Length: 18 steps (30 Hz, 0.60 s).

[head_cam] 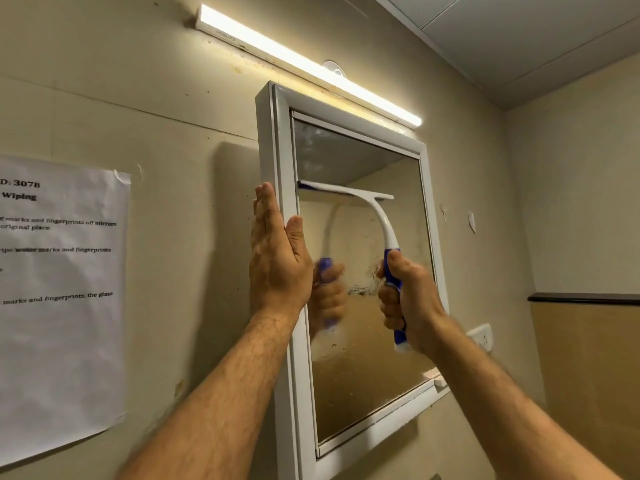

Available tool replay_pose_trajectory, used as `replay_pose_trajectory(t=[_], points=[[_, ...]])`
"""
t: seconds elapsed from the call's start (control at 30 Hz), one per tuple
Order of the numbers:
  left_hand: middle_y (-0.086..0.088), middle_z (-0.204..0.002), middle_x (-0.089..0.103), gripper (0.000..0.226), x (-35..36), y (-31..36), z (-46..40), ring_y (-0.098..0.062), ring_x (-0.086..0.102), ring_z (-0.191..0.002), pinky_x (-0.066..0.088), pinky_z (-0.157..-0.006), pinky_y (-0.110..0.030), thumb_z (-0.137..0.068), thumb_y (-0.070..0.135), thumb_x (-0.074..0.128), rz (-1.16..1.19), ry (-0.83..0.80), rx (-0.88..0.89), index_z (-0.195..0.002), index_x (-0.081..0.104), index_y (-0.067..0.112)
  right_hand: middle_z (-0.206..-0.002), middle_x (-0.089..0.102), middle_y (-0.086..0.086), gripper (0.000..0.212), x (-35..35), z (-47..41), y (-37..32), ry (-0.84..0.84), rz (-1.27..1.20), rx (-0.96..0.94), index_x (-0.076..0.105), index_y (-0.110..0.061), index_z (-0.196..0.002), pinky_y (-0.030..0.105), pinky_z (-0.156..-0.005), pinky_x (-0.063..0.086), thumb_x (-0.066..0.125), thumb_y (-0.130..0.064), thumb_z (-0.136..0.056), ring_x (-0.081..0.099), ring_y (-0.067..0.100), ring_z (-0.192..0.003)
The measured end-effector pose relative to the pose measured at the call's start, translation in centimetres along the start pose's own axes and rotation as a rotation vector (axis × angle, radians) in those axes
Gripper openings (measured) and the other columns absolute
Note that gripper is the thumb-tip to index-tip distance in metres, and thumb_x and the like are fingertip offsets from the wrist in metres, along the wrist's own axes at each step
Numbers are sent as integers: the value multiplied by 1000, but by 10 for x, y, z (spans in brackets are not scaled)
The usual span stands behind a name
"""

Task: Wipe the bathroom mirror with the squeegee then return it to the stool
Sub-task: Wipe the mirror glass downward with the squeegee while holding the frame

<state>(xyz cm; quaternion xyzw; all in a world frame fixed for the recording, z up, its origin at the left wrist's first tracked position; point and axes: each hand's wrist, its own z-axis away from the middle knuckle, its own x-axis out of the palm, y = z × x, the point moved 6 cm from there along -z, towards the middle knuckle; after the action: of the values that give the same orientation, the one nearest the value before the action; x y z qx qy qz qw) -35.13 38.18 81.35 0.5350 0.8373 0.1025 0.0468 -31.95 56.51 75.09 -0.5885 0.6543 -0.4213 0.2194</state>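
Squeegee (377,220): blade flat against the mirror (374,341) in the upper part of the glass, handle curving down to the right
Right hand (408,303): wrapped fully round the blue grip, thumb on top – fingers curled tight, nothing else held
Left hand (277,258): fingers straight and together, palm laid flat on the left side of the frame (282,150), thumb hooked over the front edge; steadying, not gripping
Glass above blade: hazy near the top, so probably not yet fully wiped
Glass below blade: spots and streaks visible around mid-height, wipe judged well short of done
Stroke: best drawn straight down with even pressure, blade kept level and whole edge on the glass – no lifting partway
Angle: handle tilted slightly off the glass so the rubber drags rather than chatters
Coverage: next pass best overlapped to the right, where the blade stops short of the frame
Brace: left palm worth keeping on the frame, since the cabinet may swing or rattle under pressure
Stool: out of view, return step not yet begun
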Motion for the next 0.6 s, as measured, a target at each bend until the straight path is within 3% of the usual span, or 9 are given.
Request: replay_pose_trajectory(t=[0.23, 0.43, 0.6], points=[[12, -163, 2, 59, 0, -2, 3, -4, 3, -148, 2, -102, -2, -104, 41, 24, -6, -2, -9, -156, 1, 27, -54, 37, -4, 35, 18, -11, -37, 65, 2, -43, 49, -13, -83, 23, -39, 27, 38, -42, -99, 27, 10, -43], [11, -163, 3, 60, -2, -3, 9, -5, 4, -149, 1, -103, 0, -103, 41, 25, 1, 13, 6, -157, 4, 25, -54, 36, 0, 39, 1, 11, 6, 80, 4, 17, 48, -14, -75, 22, -41, 27, 39, -44, -98, 27, 12, -42], [9, -163, 4, 59, 0, -4, 9, -6, 5, -149, 3, -105, -2, -104, 37, 27, -15, 20, 17, -157, 3, 24, -54, 35, -2, 36, 0, 0, -32, 133, 26, -119, 47, -14, -77, 23, -39, 26, 37, -41, -99, 27, 11, -41]])
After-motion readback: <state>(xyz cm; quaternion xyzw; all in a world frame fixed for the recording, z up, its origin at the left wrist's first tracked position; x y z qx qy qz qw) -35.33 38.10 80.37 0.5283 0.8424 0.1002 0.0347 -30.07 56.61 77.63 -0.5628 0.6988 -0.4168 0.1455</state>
